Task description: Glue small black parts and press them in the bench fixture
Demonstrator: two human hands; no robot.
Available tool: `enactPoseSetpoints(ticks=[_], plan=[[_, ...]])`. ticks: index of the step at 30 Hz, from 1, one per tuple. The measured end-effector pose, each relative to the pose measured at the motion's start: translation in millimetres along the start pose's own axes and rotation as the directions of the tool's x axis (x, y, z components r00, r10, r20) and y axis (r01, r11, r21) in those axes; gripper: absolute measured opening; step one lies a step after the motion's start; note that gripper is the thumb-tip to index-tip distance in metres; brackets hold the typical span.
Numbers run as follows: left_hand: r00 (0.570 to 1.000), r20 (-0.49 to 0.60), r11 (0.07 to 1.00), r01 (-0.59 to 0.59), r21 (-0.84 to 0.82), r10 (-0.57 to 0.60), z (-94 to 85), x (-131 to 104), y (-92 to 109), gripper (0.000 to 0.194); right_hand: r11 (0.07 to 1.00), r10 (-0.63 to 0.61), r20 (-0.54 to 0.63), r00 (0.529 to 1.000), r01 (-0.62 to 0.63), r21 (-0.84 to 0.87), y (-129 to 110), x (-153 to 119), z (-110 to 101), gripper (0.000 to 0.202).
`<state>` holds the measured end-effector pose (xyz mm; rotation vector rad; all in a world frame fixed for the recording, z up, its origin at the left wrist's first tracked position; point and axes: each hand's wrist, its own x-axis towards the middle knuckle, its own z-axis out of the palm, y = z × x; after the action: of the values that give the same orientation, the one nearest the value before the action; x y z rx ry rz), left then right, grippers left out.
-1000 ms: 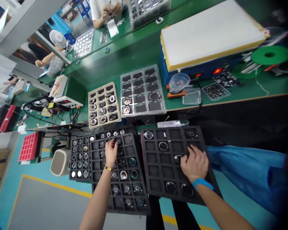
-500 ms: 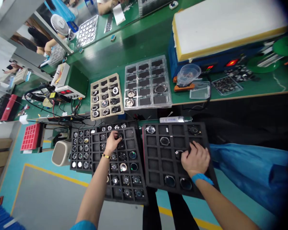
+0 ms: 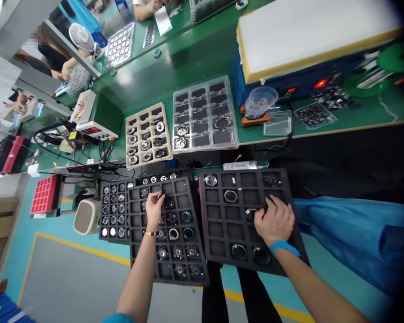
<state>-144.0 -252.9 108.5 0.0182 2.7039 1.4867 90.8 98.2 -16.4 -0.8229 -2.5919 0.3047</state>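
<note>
My left hand [image 3: 154, 209] is closed, thumb and fingers pinching a small dark watch case [image 3: 160, 194] held on edge above the black foam tray [image 3: 198, 258]. Round watch parts fill many of that tray's compartments, among them a dark one [image 3: 169, 204] just below the fingers. My right hand [image 3: 275, 220] lies over the second black foam tray [image 3: 218, 264], fingers apart and bent a little. Beside its thumb sits a watch part with a small white mark [image 3: 251, 214]. This tray also holds a silver watch case [image 3: 230, 196] and dark round ones [image 3: 239, 252].
Beyond the foam trays, a beige tray [image 3: 170, 158] of watch parts and a clear plastic tray [image 3: 205, 149] stand on the green bench [image 3: 202, 58]. A blue machine [image 3: 242, 85] with a white top is at right. Another foam tray [image 3: 112, 237] lies left; people work across the bench.
My left hand has lifted the dark watch case from its compartment and drawn it slightly left, tilting it on edge. My right hand stays in place on its tray.
</note>
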Motion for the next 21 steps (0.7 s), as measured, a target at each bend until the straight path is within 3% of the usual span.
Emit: enactPoseSetpoints(ticks=[6, 11, 15, 21], plan=[[0.953, -0.042, 0.944, -0.289, 0.161, 0.299, -3.8, -43.3, 41.5, 0.009, 1.0, -0.003, 0.002, 1.0, 0.003, -0.012, -0.3, 0.4, -0.9, 0.052], [0.874, -0.016, 0.854, -0.471, 0.22, 0.486, -2.5, -59.3, 52.5, 0.013, 1.0, -0.011, -0.007, 1.0, 0.011, -0.021, -1.0, 2.0, -1.1, 0.049], [0.83, -0.018, 0.814, -0.541, 0.211, 0.557, 0.8, -61.6, 54.3, 0.014, 1.0, -0.006, -0.003, 1.0, 0.006, -0.025, -1.3, 1.8, -1.9, 0.05], [0.833, -0.011, 0.808, -0.533, 0.25, 0.553, 4.3, -61.6, 58.2, 0.033, 1.0, -0.004, 0.007, 1.0, 0.004, -0.017, 0.5, 1.6, 1.3, 0.049]])
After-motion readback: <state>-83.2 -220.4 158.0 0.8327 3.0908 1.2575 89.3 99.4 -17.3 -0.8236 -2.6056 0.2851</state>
